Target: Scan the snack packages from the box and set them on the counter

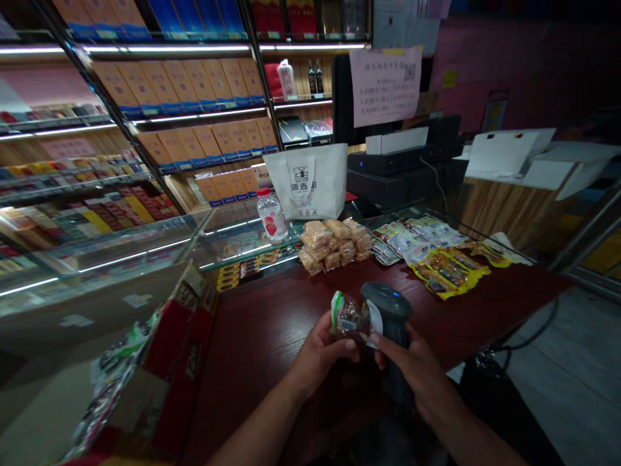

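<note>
My left hand (323,353) is closed on a small clear plastic snack packet (348,317) with a green edge and brownish contents. A dark grey handheld barcode scanner (388,301) with a blue light on top stands upright just right of the packet. My right hand (412,362) is wrapped round the scanner's handle, and its thumb reaches across to the white right end of the packet. Part of the handle and some right fingers are hidden. Beyond the hands lie a pile of wrapped pastries (334,244) and rows of yellow-edged snack packs (449,268).
An open red carton (182,362) with packets inside stands at the left on the dark red counter (252,336). At the back are a bottle (272,217), a white tote bag (313,184) and a monitor with a paper sign (385,87). Stocked shelves (194,110) line the wall.
</note>
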The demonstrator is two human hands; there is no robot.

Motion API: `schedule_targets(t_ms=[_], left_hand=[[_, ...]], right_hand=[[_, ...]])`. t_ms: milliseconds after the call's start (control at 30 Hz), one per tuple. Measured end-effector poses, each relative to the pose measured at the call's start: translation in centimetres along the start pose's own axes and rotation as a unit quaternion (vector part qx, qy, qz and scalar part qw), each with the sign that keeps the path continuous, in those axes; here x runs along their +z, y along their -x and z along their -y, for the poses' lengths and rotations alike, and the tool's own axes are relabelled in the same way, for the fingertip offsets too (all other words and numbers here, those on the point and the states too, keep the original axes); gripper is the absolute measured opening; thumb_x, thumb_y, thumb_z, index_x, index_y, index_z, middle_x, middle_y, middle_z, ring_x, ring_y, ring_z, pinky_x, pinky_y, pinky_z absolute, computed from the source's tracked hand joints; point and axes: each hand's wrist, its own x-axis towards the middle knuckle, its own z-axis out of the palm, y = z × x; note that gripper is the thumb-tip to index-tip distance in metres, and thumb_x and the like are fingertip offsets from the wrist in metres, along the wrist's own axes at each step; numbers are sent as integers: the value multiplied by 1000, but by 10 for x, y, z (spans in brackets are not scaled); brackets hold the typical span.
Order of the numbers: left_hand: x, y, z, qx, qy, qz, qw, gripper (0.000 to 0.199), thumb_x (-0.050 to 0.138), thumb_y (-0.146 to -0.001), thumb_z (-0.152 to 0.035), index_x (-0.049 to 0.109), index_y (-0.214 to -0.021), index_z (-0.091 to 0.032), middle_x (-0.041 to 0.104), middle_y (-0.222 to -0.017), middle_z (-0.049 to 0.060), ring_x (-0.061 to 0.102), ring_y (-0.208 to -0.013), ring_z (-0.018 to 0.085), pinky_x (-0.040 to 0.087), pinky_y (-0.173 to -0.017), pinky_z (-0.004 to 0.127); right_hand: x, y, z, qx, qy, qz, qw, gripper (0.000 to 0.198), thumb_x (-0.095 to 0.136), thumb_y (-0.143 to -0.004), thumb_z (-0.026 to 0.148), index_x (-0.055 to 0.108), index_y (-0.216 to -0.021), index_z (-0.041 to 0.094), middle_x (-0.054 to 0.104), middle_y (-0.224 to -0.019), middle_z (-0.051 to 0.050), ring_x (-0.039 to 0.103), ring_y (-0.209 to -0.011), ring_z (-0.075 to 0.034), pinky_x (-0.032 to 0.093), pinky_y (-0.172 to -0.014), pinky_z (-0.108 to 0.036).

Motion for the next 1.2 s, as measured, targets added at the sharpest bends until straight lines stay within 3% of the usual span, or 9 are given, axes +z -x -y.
schedule_targets(t_ms=[167, 367, 467, 633, 767, 900, 1000, 1100, 1200], left_hand=[[-5, -4, 1, 9, 23, -18, 1000, 39, 83, -67, -27, 64, -98, -14, 64, -76, 1, 53, -57, 8, 49, -59, 22], [-12, -8, 1, 0, 46, -114, 992, 36, 87, -60, -33, 61, -77, -15, 63, -67, -1, 55, -57, 8, 45, -59, 20], [-12, -7, 0, -1, 2, -116, 993, 36, 86, -61, -39, 63, -73, -13, 62, -64, -1, 53, -56, 8, 41, -57, 20], [-9, -4, -1, -1, -22, -105, 994, 35, 85, -64, -41, 67, -77, -14, 64, -68, 0, 54, -59, 9, 41, -60, 20], [-9, -4, -1, -3, 9, -96, 995, 33, 85, -66, -39, 69, -82, -14, 65, -72, 0, 56, -62, 9, 44, -61, 19], [-9, -3, 0, -11, 60, -32, 998, 46, 89, -62, -30, 69, -102, -17, 70, -97, 4, 65, -82, 14, 53, -76, 26], [-9, -3, 2, -58, 70, 29, 995, 58, 89, -63, -25, 65, -115, -18, 69, -108, 9, 68, -89, 20, 57, -77, 31], [-8, -3, 5, -94, 58, 56, 992, 56, 86, -66, -26, 63, -116, -16, 71, -100, 10, 71, -79, 21, 59, -68, 31], [-5, -4, 5, -70, 54, 10, 996, 48, 87, -66, -28, 64, -106, -15, 70, -83, 5, 67, -63, 14, 57, -60, 26]], right_hand=[[-8, -2, -1, 5, 15, 25, 1000, 51, 85, -63, 52, 61, -91, 17, 61, -52, 3, 51, -47, -12, 39, -45, -20], [-11, 2, 5, -30, -2, 7, 1000, 57, 86, -65, 53, 61, -100, 15, 61, -54, 3, 52, -49, -12, 40, -47, -21], [-11, 2, 10, -47, -12, -4, 999, 56, 85, -66, 52, 61, -101, 15, 62, -55, 3, 52, -50, -13, 41, -47, -21], [-12, -3, 6, -57, -23, 3, 998, 55, 91, -58, 43, 64, -96, 14, 69, -69, -1, 54, -49, -12, 43, -45, -22], [-12, -5, -2, -54, -35, 3, 998, 52, 89, -61, 39, 62, -100, 14, 67, -67, 2, 52, -48, -10, 44, -47, -21], [-13, -6, -2, -71, -75, -11, 995, 54, 89, -63, 38, 60, -102, 16, 64, -65, 4, 52, -52, -10, 44, -51, -21], [-13, -6, 0, -97, -96, -21, 990, 48, 88, -66, 38, 60, -99, 17, 60, -59, 6, 51, -53, -10, 44, -54, -20], [-12, -6, 0, -105, -101, -26, 989, 43, 87, -68, 36, 59, -95, 18, 60, -56, 7, 51, -52, -10, 43, -55, -20], [-12, -4, -2, -93, -80, -29, 992, 43, 87, -66, 38, 60, -94, 18, 60, -56, 6, 51, -51, -11, 43, -52, -21]])
